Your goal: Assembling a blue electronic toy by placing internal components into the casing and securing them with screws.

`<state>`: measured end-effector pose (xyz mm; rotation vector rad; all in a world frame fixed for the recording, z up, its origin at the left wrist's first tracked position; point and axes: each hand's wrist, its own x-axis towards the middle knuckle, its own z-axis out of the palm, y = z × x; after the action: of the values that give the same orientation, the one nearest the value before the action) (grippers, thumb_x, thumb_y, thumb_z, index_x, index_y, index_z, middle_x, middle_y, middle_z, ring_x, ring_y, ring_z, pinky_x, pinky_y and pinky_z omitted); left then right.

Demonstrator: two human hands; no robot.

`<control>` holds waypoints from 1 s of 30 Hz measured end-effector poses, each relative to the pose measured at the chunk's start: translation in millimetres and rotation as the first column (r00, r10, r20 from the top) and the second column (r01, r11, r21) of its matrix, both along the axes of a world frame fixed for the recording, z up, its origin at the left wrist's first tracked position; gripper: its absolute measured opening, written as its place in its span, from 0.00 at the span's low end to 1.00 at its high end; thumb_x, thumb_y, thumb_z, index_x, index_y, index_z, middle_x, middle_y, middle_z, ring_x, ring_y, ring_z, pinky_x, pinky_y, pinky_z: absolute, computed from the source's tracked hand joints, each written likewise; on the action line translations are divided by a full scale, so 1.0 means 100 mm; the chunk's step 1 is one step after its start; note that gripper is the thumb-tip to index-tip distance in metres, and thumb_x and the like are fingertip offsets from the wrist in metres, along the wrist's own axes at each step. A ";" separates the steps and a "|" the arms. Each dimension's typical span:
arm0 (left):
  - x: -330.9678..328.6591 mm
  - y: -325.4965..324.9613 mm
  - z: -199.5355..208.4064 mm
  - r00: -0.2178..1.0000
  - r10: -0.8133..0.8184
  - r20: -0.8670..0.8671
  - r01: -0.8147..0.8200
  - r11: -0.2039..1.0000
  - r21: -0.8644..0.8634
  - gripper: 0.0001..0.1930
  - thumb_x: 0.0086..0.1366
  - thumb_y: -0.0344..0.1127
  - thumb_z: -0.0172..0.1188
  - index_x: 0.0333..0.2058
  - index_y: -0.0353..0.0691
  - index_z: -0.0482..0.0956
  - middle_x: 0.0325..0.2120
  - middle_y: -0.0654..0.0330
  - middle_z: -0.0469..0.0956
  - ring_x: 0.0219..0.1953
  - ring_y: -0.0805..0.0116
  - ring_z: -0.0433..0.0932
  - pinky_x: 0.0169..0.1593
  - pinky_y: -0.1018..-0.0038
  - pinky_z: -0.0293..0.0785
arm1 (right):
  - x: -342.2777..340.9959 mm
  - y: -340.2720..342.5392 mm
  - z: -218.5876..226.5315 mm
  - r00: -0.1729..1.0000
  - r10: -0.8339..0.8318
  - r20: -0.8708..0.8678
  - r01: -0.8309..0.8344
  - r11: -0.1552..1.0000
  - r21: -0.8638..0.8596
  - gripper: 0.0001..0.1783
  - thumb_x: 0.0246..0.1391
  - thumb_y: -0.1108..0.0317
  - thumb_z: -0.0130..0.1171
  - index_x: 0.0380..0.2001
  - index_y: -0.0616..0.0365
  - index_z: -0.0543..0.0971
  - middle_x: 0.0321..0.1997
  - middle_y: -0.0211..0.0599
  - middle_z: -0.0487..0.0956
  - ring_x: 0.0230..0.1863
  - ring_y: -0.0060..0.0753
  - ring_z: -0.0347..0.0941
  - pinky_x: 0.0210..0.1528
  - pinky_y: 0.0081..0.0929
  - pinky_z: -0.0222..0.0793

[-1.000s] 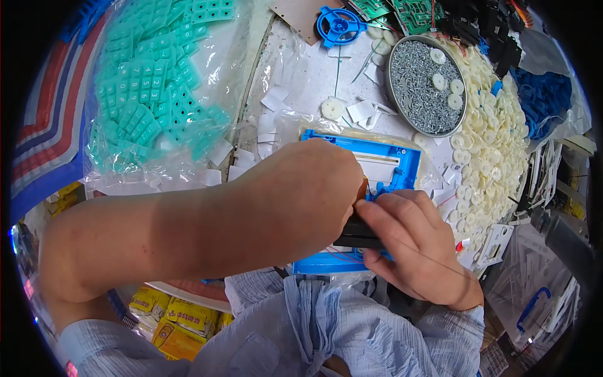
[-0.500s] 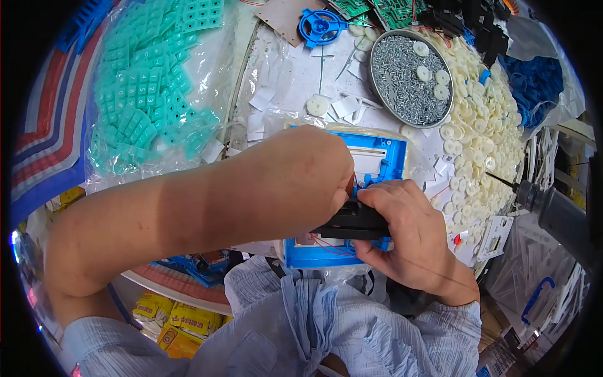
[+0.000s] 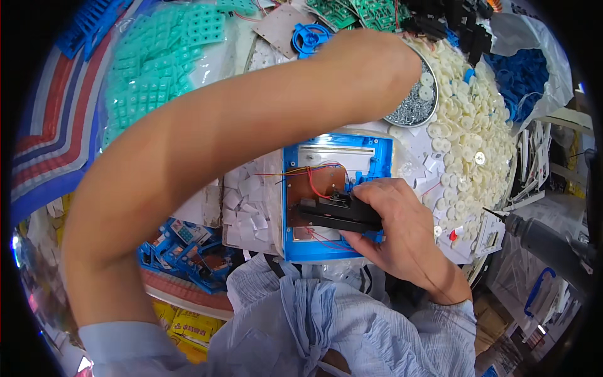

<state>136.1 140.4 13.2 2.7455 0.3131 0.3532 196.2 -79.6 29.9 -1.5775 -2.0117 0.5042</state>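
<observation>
A blue plastic casing (image 3: 292, 242) lies in front of me with a brown circuit board (image 3: 308, 186) and thin red and yellow wires inside it. Across it sits a long black plastic part (image 3: 339, 217), its right end gripped between the thumb and fingers of my right hand (image 3: 402, 229). My left arm stretches over the table, and my left hand (image 3: 377, 69) is at the round metal bowl of small screws (image 3: 411, 108), covering part of it. The fingers of that hand are hidden behind its back.
Cream plastic discs (image 3: 477, 132) are heaped right of the bowl. Teal rubber keypads (image 3: 147, 69) lie at the far left. A dark electric screwdriver (image 3: 546, 235) points in from the right. Green circuit boards (image 3: 377, 12) and a blue ring-shaped part (image 3: 308, 39) lie at the back.
My left hand has left the black part and moved up and right to the screw bowl, uncovering the board and wires. My right hand keeps its grip on the black part.
</observation>
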 end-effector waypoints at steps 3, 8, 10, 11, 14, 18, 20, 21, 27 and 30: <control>0.35 -0.01 -0.41 0.979 -0.129 -0.160 0.144 0.986 0.089 0.06 0.61 0.39 0.64 0.34 0.46 0.85 0.34 0.60 0.82 0.42 0.56 0.83 0.42 0.55 0.76 | -0.01 -0.06 0.16 0.998 -0.055 0.034 0.055 0.998 -0.012 0.38 0.40 0.70 0.76 0.57 0.62 0.72 0.47 0.47 0.79 0.45 0.53 0.77 0.43 0.40 0.78; 0.39 -0.03 -0.41 0.976 -0.206 -0.064 0.215 0.955 0.205 0.07 0.63 0.42 0.64 0.33 0.47 0.84 0.33 0.62 0.82 0.40 0.60 0.83 0.45 0.58 0.72 | 0.67 -0.95 0.75 0.879 -0.465 -0.107 0.393 0.577 0.716 0.28 0.56 0.57 0.68 0.53 0.61 0.72 0.53 0.48 0.78 0.53 0.58 0.76 0.55 0.53 0.76; 0.40 -0.04 -0.39 0.983 -0.175 -0.055 0.183 0.946 0.266 0.09 0.65 0.44 0.63 0.32 0.47 0.84 0.32 0.62 0.82 0.39 0.60 0.83 0.45 0.58 0.71 | 1.09 -1.13 0.89 0.793 -0.439 -0.423 0.578 0.323 0.750 0.30 0.62 0.53 0.63 0.56 0.63 0.69 0.58 0.50 0.77 0.58 0.59 0.76 0.60 0.58 0.74; 0.40 -0.03 -0.42 0.987 -0.148 -0.066 0.162 0.935 0.317 0.10 0.65 0.45 0.62 0.32 0.46 0.84 0.31 0.61 0.82 0.38 0.59 0.83 0.46 0.58 0.71 | 1.28 -1.03 0.97 0.781 -0.258 -0.569 0.618 0.453 0.643 0.32 0.62 0.53 0.62 0.60 0.64 0.67 0.60 0.53 0.76 0.59 0.59 0.75 0.62 0.60 0.71; 0.36 -0.01 -0.24 0.984 -0.095 -0.151 0.135 0.950 0.282 0.13 0.67 0.46 0.60 0.32 0.44 0.83 0.30 0.60 0.82 0.37 0.58 0.82 0.46 0.58 0.71 | 1.58 -0.62 0.99 0.535 0.083 -0.841 0.382 0.864 0.328 0.39 0.61 0.54 0.63 0.68 0.65 0.63 0.61 0.56 0.75 0.61 0.54 0.75 0.67 0.65 0.65; -0.05 -0.11 0.21 0.989 -0.120 0.090 0.110 0.987 0.117 0.13 0.68 0.46 0.60 0.33 0.43 0.82 0.31 0.58 0.81 0.38 0.56 0.82 0.48 0.59 0.70 | 1.54 -0.27 0.82 0.566 0.119 -0.815 0.028 0.986 0.163 0.41 0.59 0.54 0.67 0.69 0.60 0.63 0.49 0.48 0.78 0.46 0.42 0.77 0.64 0.62 0.68; -0.44 -0.34 0.39 0.969 -0.140 0.205 0.103 0.978 0.181 0.09 0.65 0.42 0.64 0.34 0.44 0.80 0.31 0.59 0.79 0.39 0.56 0.80 0.51 0.60 0.67 | 1.27 -0.17 0.72 0.572 0.023 -0.820 0.119 0.987 0.111 0.36 0.59 0.56 0.66 0.65 0.57 0.65 0.40 0.41 0.77 0.38 0.36 0.75 0.53 0.52 0.69; -0.69 -0.49 0.42 0.972 -0.096 0.216 0.069 0.989 0.130 0.08 0.63 0.40 0.66 0.35 0.45 0.80 0.32 0.60 0.79 0.39 0.58 0.79 0.51 0.59 0.66 | 1.01 -0.03 0.57 0.503 0.009 -0.864 0.164 0.981 0.106 0.33 0.59 0.57 0.66 0.62 0.56 0.66 0.35 0.37 0.76 0.33 0.33 0.73 0.45 0.44 0.68; -1.37 -1.00 0.32 0.959 0.079 0.272 -0.016 0.974 -0.228 0.09 0.57 0.33 0.71 0.36 0.48 0.82 0.35 0.67 0.81 0.36 0.66 0.78 0.49 0.60 0.60 | 0.01 0.13 0.77 0.330 0.178 -0.927 0.008 0.981 0.191 0.20 0.58 0.61 0.69 0.48 0.44 0.70 0.20 0.19 0.75 0.18 0.19 0.67 0.26 0.25 0.70; -1.43 -1.11 0.18 0.930 0.183 0.320 -0.070 0.940 -0.333 0.11 0.54 0.31 0.73 0.36 0.49 0.83 0.34 0.69 0.82 0.35 0.68 0.78 0.48 0.62 0.59 | -0.11 0.18 0.77 0.372 0.200 -0.907 -0.013 0.978 0.210 0.20 0.57 0.61 0.72 0.45 0.42 0.71 0.18 0.19 0.76 0.14 0.18 0.69 0.24 0.24 0.74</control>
<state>-6.9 29.1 31.1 2.2995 0.4150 0.7434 185.0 -61.7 107.0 -0.6916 -1.1706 0.9770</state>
